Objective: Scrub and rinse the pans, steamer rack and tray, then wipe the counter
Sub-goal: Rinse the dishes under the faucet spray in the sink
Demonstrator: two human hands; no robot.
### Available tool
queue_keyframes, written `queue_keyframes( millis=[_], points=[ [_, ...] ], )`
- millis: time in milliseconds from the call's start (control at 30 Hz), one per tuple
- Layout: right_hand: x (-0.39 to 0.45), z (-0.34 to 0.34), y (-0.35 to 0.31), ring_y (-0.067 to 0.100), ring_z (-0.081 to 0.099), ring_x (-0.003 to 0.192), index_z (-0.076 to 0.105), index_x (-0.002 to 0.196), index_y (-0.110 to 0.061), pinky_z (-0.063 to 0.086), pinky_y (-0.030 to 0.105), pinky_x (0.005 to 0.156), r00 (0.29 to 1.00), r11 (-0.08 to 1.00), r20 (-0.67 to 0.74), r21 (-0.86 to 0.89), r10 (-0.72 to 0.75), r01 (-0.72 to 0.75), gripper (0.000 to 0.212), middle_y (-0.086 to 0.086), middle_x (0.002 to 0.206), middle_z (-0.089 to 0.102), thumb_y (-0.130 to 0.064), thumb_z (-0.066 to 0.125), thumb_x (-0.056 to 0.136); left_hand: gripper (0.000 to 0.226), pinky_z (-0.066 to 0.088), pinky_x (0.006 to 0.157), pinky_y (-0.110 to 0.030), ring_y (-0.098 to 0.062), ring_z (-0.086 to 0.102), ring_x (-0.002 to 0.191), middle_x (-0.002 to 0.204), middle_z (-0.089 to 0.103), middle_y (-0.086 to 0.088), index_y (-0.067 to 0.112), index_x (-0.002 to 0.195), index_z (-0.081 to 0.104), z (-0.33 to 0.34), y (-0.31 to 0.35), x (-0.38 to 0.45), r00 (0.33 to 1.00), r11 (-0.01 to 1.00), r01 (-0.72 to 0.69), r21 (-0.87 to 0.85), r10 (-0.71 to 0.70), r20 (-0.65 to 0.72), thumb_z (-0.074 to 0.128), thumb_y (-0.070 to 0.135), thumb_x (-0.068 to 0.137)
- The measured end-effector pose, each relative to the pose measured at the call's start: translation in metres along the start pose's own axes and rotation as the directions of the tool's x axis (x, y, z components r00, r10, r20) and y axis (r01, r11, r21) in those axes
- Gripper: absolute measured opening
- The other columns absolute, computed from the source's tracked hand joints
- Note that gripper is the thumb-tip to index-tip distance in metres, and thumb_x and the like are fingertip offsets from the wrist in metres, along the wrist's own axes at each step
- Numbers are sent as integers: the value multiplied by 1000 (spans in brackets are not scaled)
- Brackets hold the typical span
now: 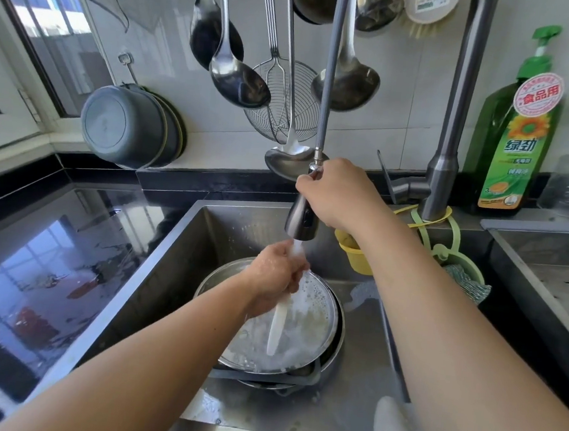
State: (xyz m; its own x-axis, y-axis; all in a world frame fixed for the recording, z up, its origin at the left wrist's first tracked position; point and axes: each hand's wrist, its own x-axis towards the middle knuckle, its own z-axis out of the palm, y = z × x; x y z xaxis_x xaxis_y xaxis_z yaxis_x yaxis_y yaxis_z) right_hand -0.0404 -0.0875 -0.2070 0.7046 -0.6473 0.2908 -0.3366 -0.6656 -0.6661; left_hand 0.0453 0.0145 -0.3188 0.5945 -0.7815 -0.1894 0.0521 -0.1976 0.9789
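Observation:
A round steel pan [315,324], foamy inside, lies on top of other pans [334,353] and a dark rack [299,380] in the sink [168,274]. My left hand [276,276] is at the pan's far rim with its fingers curled over the edge, directly under the water. My right hand [338,192] grips the pull-out spray head [301,222] on its grey hose above the pan. Water streams from the head over my left hand and into the pan.
The black counter [31,262] on the left is wet and foamy. The faucet column [443,174] stands behind the sink beside a green dish soap bottle [516,139]. Ladles and a wire skimmer [279,105] hang above. A yellow cup [358,256] hangs inside the sink and a drain rack [563,274] sits at the right.

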Motion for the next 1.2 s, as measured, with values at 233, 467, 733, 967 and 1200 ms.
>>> queue_keyframes(
  millis=[233, 467, 733, 967, 1200],
  points=[
    [-2, -4, -2, 19, 52, 65, 56, 83, -16, 33, 29, 54, 1000, 1000, 24, 15, 9, -9, 26, 1, 75, 58, -39, 54, 93, 39, 26, 44, -24, -9, 33, 48, 59, 48, 3, 18, 91, 73, -2, 2, -3, 975, 992, -2, 126, 31, -222, 41, 31, 109],
    [-2, -2, -2, 21, 54, 65, 58, 82, -15, 36, 29, 56, 999, 1000, 33, 20, 0, 0, 27, 2, 74, 58, -39, 53, 94, 44, 37, 52, -23, -11, 43, 62, 79, 56, -5, -3, 146, 42, -5, -3, 2, 998, 999, 47, -3, -48, -33, 45, 10, 104],
    [-2, -3, 1, 19, 55, 65, 59, 92, -13, 38, 28, 55, 1000, 1000, -3, -19, 2, -3, 27, 3, 77, 59, -39, 52, 96, 45, 44, 69, -26, -19, 57, 86, 106, 63, -15, -4, 126, 61, -8, -7, -9, 992, 994, -19, -109, 32, 118, 49, -22, 85],
    [-1, -6, -1, 25, 59, 63, 55, 78, -14, 39, 29, 55, 999, 1000, 49, -31, -1, 2, 30, 5, 69, 60, -39, 52, 94, 45, 47, 77, -30, -22, 57, 92, 111, 64, -18, -8, 133, 52, -5, -1, -5, 995, 945, 64, -320, -37, 91, 40, -17, 90],
    [-1, -9, -1, 25, 61, 65, 54, 78, -15, 45, 30, 59, 997, 1000, 73, -14, 1, 0, 30, 5, 71, 61, -39, 52, 95, 22, 47, 71, -29, -18, 53, 72, 86, 61, -15, -14, 116, 66, -3, -2, -1, 1000, 969, 4, -247, -9, -16, 62, -5, 95]
  ],
)
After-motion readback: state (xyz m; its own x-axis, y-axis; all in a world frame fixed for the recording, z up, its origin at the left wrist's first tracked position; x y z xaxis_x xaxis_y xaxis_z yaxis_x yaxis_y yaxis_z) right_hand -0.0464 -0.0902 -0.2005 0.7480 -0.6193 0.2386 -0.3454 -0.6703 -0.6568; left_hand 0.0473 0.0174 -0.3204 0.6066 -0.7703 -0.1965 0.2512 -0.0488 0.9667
